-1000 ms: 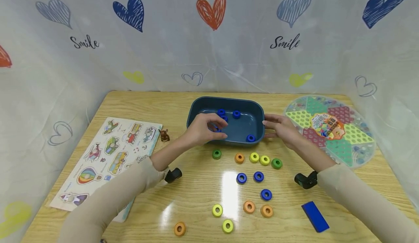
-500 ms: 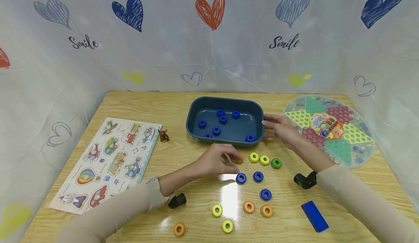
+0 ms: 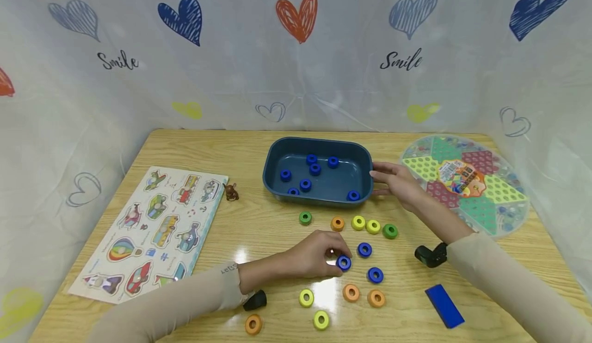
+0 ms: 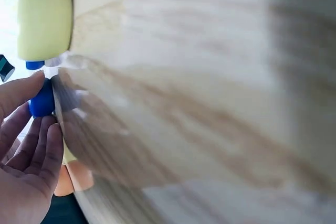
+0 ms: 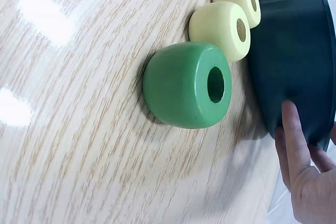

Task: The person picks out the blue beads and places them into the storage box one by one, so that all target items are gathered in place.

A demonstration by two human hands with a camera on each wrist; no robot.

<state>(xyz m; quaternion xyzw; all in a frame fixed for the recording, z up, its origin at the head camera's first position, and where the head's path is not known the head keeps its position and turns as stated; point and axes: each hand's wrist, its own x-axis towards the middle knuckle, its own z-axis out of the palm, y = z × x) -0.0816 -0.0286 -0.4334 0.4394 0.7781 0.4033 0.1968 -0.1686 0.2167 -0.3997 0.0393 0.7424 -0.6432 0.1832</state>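
My left hand [image 3: 316, 255] pinches a blue bead [image 3: 344, 263] with a hole through it, thumb on the near side and fingers on the far side, low over the table. The left wrist view shows the same blue bead [image 4: 42, 99] between thumb and fingertips, close to the wood. At the back, a dark blue-green bin [image 3: 318, 199] holds several blue beads. My right hand [image 3: 400, 184] rests its extended fingers against the bin's right end. Two more blue beads [image 3: 365, 250] lie just right of the pinched one. A green bead [image 5: 184, 85] sits near the right hand.
Yellow, orange and green beads are scattered in front of the bin, including an orange bead [image 3: 351, 292]. A blue block [image 3: 444, 306] lies front right. A picture puzzle board [image 3: 152, 230] and a small brown figurine [image 3: 231, 192] are left; a round game board [image 3: 467, 184] is right.
My left hand has come from over the bin down to the table, taken hold of a blue bead and shifted it slightly toward me. My right hand stays at the bin.
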